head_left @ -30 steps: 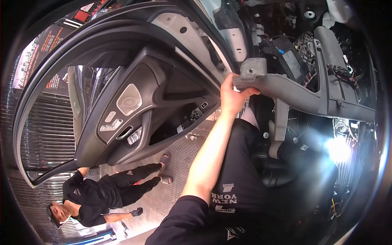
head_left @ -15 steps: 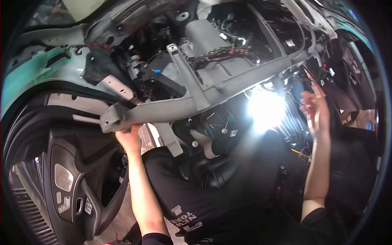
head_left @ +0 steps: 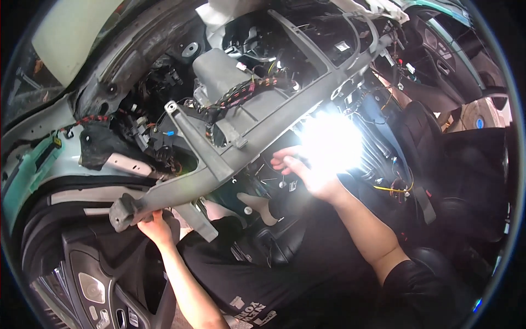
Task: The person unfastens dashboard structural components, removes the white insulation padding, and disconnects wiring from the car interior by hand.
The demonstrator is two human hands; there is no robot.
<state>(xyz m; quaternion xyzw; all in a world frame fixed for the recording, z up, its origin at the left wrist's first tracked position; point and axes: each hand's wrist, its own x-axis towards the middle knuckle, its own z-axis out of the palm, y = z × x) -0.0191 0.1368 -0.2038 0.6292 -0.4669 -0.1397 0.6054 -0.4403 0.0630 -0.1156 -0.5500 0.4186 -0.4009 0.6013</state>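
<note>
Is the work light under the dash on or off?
On. The work light glares white, washing out the right hand before it.

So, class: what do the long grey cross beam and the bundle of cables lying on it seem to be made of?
Cross beam: probably cast metal, matte pale grey; its dull, slightly rough surface and thick ribbed struts suggest it. The left hand grips its end.
Cable bundle: plastic-sheathed wires, mostly black with red, wrapped together and flexing in a curve.

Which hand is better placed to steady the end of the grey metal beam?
Left. The left hand already grips under the grey beam near its end, while the right hand is open beside the bright lamp.
</note>
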